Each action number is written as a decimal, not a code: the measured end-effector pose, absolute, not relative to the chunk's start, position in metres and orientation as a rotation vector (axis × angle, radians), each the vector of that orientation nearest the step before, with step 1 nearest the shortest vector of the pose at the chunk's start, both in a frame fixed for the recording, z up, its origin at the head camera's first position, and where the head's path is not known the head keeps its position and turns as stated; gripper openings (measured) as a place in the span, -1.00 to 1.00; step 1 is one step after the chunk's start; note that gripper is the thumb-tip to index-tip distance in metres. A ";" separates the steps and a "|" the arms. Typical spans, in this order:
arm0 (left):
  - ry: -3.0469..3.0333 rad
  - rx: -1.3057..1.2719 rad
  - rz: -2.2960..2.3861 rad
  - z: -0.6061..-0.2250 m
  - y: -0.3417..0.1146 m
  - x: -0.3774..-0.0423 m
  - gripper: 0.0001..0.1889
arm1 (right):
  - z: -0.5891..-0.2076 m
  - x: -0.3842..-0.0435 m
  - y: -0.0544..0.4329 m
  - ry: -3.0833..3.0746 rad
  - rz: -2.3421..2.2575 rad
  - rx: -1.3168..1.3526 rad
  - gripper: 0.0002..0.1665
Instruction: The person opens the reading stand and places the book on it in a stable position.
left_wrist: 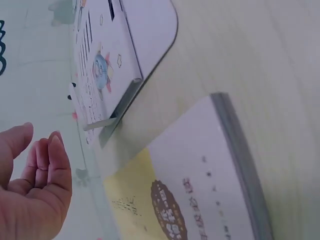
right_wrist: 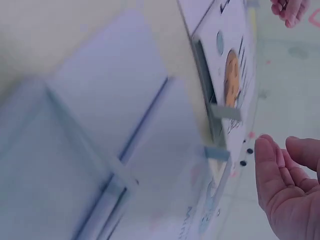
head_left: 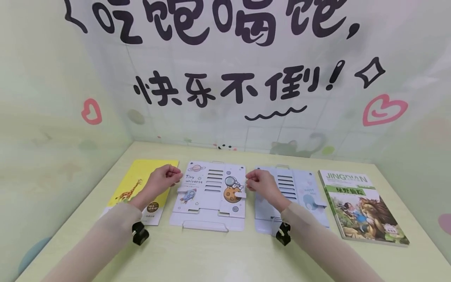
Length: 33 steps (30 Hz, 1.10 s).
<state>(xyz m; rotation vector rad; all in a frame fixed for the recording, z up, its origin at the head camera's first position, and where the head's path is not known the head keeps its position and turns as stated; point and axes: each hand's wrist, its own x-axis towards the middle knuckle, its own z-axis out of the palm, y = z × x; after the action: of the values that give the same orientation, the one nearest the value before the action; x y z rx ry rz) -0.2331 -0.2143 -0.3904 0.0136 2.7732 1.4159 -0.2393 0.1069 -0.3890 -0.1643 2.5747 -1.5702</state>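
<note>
In the head view, a white folding book stand (head_left: 215, 203) printed "Tiny universe" lies folded flat in the middle, with a wire bar at its front. My left hand (head_left: 163, 182) is raised by its left edge, fingers loosely curled and holding nothing. On the other side, my right hand (head_left: 263, 185) hovers between this stand and a pale blue book stand (head_left: 299, 196), overlapping the blue one in the head view; it too has loosely bent fingers around nothing. The left wrist view has the left hand (left_wrist: 40, 185) apart from the white stand's side clip (left_wrist: 102, 123).
A yellow giraffe book (head_left: 128, 176) lies at the left, partly behind the left forearm. At the right is a thick green-titled book (head_left: 366, 211) with a lion on its cover. The pale wooden table (head_left: 218, 258) meets a printed wall (head_left: 211, 129) at the back.
</note>
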 end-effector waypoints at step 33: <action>2.597 -0.333 1.406 -0.418 -0.202 -0.260 -0.62 | -0.407 -0.272 0.098 2.522 -1.326 0.046 -0.74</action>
<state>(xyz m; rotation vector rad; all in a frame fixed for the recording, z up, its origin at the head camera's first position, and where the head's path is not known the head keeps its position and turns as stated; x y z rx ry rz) -0.2603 -0.2019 -0.4175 -0.3330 2.5970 1.4062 -0.2720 0.0985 -0.4069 0.0465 2.5220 -1.3262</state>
